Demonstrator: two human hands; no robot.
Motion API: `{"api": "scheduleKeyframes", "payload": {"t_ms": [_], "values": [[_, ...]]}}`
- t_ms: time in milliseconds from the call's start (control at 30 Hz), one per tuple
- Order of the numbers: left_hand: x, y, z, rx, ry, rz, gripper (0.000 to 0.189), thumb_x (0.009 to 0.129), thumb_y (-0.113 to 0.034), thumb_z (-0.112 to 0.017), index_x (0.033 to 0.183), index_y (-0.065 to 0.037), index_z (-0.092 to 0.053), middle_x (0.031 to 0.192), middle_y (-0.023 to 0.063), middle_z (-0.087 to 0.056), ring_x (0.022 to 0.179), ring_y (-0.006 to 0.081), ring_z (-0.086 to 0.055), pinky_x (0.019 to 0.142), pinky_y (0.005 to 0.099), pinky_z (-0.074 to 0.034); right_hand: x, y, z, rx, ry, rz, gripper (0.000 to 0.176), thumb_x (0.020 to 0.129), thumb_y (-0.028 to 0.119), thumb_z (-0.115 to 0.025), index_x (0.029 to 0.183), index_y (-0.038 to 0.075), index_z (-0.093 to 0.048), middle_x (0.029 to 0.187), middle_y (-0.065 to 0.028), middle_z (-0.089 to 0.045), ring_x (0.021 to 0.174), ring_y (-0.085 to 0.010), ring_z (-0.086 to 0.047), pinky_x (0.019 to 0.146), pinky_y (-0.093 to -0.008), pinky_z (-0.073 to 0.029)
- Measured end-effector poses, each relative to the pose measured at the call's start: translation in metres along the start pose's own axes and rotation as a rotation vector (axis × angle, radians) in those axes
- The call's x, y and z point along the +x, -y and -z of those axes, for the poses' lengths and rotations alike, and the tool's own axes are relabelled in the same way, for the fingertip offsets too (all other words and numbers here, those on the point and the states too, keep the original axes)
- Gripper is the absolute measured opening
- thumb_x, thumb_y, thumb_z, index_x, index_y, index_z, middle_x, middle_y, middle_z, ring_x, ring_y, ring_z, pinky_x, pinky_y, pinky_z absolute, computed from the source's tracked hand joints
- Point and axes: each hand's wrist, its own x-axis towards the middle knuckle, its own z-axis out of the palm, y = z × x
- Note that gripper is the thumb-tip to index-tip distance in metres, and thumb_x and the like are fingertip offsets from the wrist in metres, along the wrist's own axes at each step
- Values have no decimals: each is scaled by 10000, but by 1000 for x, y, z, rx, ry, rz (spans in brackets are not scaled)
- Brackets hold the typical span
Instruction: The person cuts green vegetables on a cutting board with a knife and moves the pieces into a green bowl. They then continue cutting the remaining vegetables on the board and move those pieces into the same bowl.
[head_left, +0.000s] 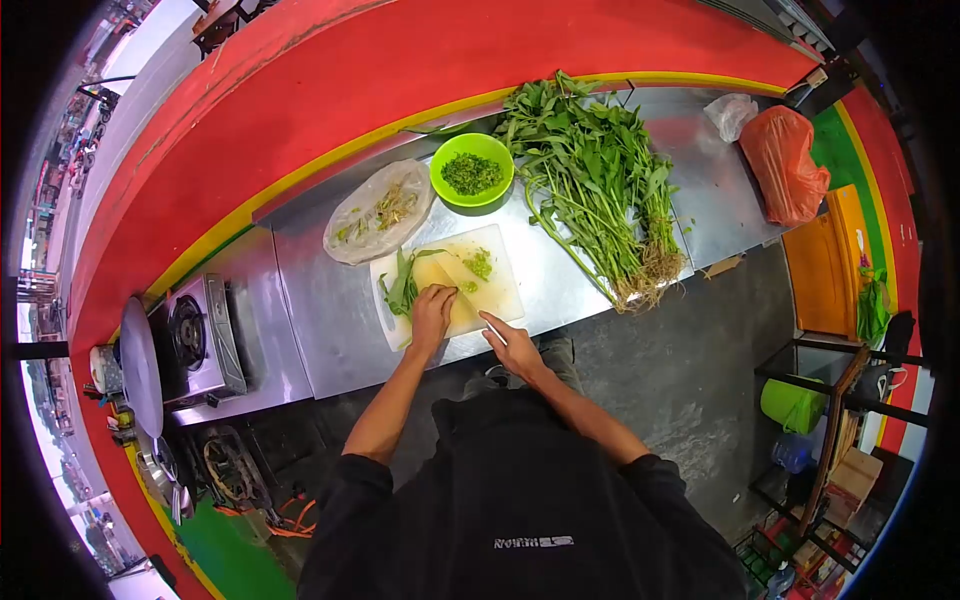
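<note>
A white cutting board [508, 272] lies on the metal counter in front of me. My left hand [432, 315] is closed, fingers pressed together, on leafy green stems [401, 289] at the board's left side. My right hand [515, 352] is wrapped round the handle of a knife [462, 270], whose broad blade points away over the board and reflects its yellowish surface. Chopped green bits [478, 264] lie right of the blade. Beyond the board, a lime-green bowl [440, 183] holds chopped greens. A clear plastic bag [350, 240] with plant trimmings lies to its left.
A large bunch of leafy greens with roots [610, 190] covers the counter's right part. Farther right are a red plastic bag [785, 165] and a clear bag [732, 115]. A gas stove [205, 335] stands at the left; a shelf rack [835, 430] at the right.
</note>
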Motion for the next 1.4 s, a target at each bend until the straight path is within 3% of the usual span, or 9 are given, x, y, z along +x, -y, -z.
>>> {"api": "scheduleKeyframes", "payload": {"t_ms": [33, 200, 300, 600, 800, 1100, 1267, 1400], "values": [[0, 2, -1, 16, -13, -20, 145, 909, -62, -721, 1035, -11, -770, 991, 137, -702, 928, 349, -659, 839, 444, -517, -1, -2, -2, 26, -45, 91, 457, 1060, 267, -605, 1490, 119, -560, 1313, -279, -670, 1252, -456, -626, 1044, -462, -514], [-3, -1, -1, 31, -7, -25, 150, 905, -32, -723, 1046, -3, -765, 984, 146, -688, 917, 349, -657, 816, 437, -525, 8, -3, -3, -19, -6, 24, 453, 1063, 274, -603, 1492, 137, -560, 1304, -284, -670, 1234, -466, -632, 1027, -474, -523], [-5, -3, -1, 42, -8, -14, 152, 906, -33, -724, 1048, -3, -768, 989, 144, -686, 918, 346, -658, 819, 433, -526, 10, -2, -5, -29, -58, 143, 458, 1066, 279, -599, 1496, 129, -554, 1317, -288, -663, 1239, -473, -627, 1035, -475, -520], [-5, -2, -2, 23, 1, 18, 157, 923, -63, -698, 1055, -10, -762, 1001, 146, -694, 956, 356, -657, 853, 454, -516, -1, -7, 0, -7, -16, 56, 454, 1064, 285, -594, 1503, 178, -553, 1314, -268, -672, 1240, -468, -627, 1038, -474, -519], [-6, -2, 0, 18, -4, -3, 145, 908, -33, -719, 1044, 3, -753, 987, 151, -689, 923, 350, -668, 836, 433, -526, 11, -9, -2, -28, -61, 187, 455, 1058, 276, -601, 1495, 157, -556, 1298, -268, -678, 1218, -468, -636, 1025, -485, -524], [1, -2, -2, -13, 2, -6, 138, 891, -52, -728, 1017, -8, -763, 977, 142, -699, 930, 345, -664, 834, 441, -523, 8, -13, -2, -24, -36, 106, 445, 1055, 248, -616, 1486, 150, -565, 1333, -257, -665, 1262, -457, -615, 1031, -468, -520], [-1, -1, -4, 10, -3, -18, 134, 893, -54, -732, 1015, -7, -763, 975, 143, -702, 916, 350, -662, 819, 447, -523, 15, -10, -3, 7, -55, 174, 442, 1052, 226, -623, 1482, 142, -568, 1332, -258, -665, 1253, -465, -619, 1029, -474, -518], [0, -4, -3, -29, -9, 29, 131, 898, -53, -727, 1015, -6, -762, 971, 149, -705, 916, 360, -662, 821, 448, -521, 11, -9, -1, -1, -35, 116, 458, 1061, 273, -606, 1497, 145, -556, 1352, -258, -656, 1265, -457, -616, 1054, -471, -508]]}}
